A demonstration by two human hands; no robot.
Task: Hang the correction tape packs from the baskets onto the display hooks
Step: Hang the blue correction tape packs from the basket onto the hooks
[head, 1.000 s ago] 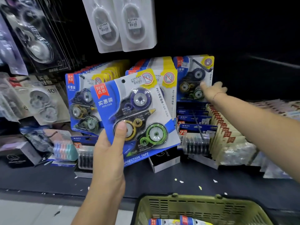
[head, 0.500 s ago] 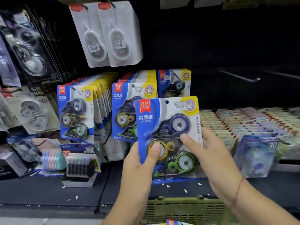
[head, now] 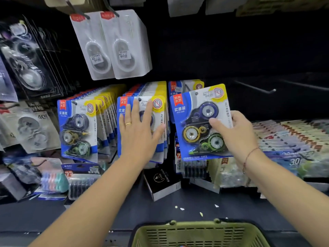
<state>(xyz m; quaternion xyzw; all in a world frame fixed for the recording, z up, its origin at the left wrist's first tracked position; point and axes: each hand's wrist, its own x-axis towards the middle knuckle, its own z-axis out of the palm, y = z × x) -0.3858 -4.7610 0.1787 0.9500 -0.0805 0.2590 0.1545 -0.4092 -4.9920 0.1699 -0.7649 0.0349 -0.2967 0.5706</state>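
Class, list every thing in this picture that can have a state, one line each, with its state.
Left hand, open, flat on the middle row.
Right hand, gripping the held pack by its right edge.
Held pack, upright before the right row; hooked or not, unclear.
Middle row, hanging on its hook.
Left row, hanging.
Bare hook, empty.
Basket, contents out of view.

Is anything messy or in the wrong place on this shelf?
Yes. A black cardboard alarm-clock box sits crooked on the dark shelf, and small pale scraps lie scattered in front of it.
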